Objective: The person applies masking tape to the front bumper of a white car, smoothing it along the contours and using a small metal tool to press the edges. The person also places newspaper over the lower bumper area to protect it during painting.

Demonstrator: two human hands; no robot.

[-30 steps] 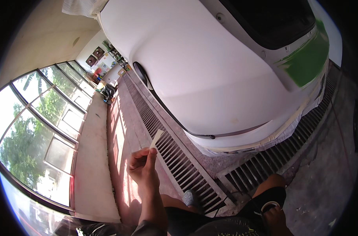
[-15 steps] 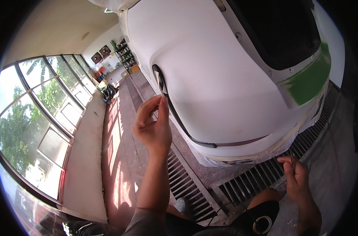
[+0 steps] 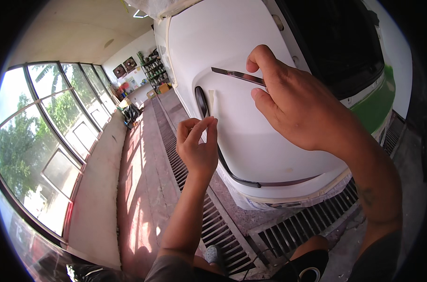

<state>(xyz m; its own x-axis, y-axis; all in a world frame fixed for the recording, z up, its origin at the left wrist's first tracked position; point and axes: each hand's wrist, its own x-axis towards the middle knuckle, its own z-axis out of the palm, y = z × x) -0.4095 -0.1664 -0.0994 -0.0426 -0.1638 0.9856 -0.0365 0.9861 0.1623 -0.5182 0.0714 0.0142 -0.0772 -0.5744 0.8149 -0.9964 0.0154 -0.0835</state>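
My left hand [image 3: 198, 148] pinches the lower end of a short cream strip of masking tape [image 3: 211, 101] between thumb and fingertips. The strip stands up beside a black curved trim piece [image 3: 201, 99] on the white car panel [image 3: 251, 127]. My right hand [image 3: 300, 105] is raised in front of the panel, closed on a slim metal utility knife [image 3: 237, 75]. The knife's angled tip points left, above the tape and apart from it. Whether the strip touches the panel, I cannot tell.
A green patch [image 3: 378, 105] marks the bodywork on the right, below a dark window opening [image 3: 333, 47]. Plastic masking film [image 3: 265, 203] skirts the lower edge. Floor grates [image 3: 312, 223] run beneath. Windows [image 3: 39, 141] line the left wall. A tape roll [image 3: 310, 275] shows at my lap.
My right hand has risen from low right to in front of the panel, bringing the knife into view. My left hand appears slightly lower and further right, still pinching the tape strip.
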